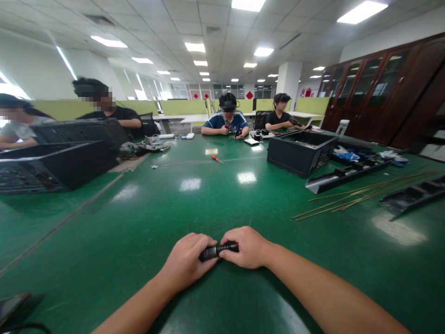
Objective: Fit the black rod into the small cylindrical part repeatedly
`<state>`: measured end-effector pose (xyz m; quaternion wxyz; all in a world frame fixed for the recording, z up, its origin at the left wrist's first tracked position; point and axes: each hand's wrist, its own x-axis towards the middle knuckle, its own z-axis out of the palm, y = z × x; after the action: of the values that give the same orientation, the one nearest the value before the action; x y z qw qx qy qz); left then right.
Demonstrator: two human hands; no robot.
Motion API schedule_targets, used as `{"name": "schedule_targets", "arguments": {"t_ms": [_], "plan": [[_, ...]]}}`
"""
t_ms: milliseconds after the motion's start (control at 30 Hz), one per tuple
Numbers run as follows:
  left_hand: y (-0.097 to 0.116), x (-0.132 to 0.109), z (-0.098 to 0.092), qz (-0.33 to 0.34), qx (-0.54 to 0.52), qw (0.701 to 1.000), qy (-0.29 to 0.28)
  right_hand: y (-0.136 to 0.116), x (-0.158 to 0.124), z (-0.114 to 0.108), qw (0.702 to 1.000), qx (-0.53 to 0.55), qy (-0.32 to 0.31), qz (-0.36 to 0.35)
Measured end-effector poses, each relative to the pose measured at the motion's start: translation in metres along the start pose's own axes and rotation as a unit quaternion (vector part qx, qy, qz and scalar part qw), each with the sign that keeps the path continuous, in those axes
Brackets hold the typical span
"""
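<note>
Near the front of the green table (156, 199), my two hands meet over a short, dark cylindrical tool (210, 253). My left hand (186, 260) is closed around its thicker black left part. The fingers of my right hand (248, 248) grip the thinner, ridged right end. The tool lies roughly level, just above or on the tabletop; I cannot tell which. Both of its ends are partly hidden by my fingers, and its exact kind does not show.
An orange screwdriver (216, 159) lies mid-table. Black computer cases stand at left (69, 162) and right (295, 155). Thin brass-coloured rods (347, 199) and a dark metal rail (347, 175) lie to the right. Several people sit around the table. A dark flat object (12, 306) is at lower left.
</note>
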<state>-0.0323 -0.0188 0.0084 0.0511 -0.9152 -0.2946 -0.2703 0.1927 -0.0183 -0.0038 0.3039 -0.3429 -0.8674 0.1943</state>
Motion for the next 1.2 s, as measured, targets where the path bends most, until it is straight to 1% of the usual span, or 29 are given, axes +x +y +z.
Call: {"name": "schedule_targets", "arguments": {"t_ms": [600, 967, 1200], "plan": [[-0.0006, 0.0000, 0.0004, 0.002, 0.002, 1.000, 0.007, 0.0011, -0.0006, 0.0003, 1.000, -0.003, 0.005, -0.001], [0.0012, 0.0031, -0.0024, 0.016, -0.007, 1.000, 0.025, 0.0025, -0.0001, 0.0007, 1.000, -0.002, 0.012, -0.006], [0.0007, 0.0026, -0.0030, 0.008, -0.003, 1.000, 0.021, 0.0031, 0.0003, 0.0009, 1.000, 0.006, 0.014, 0.009]]}}
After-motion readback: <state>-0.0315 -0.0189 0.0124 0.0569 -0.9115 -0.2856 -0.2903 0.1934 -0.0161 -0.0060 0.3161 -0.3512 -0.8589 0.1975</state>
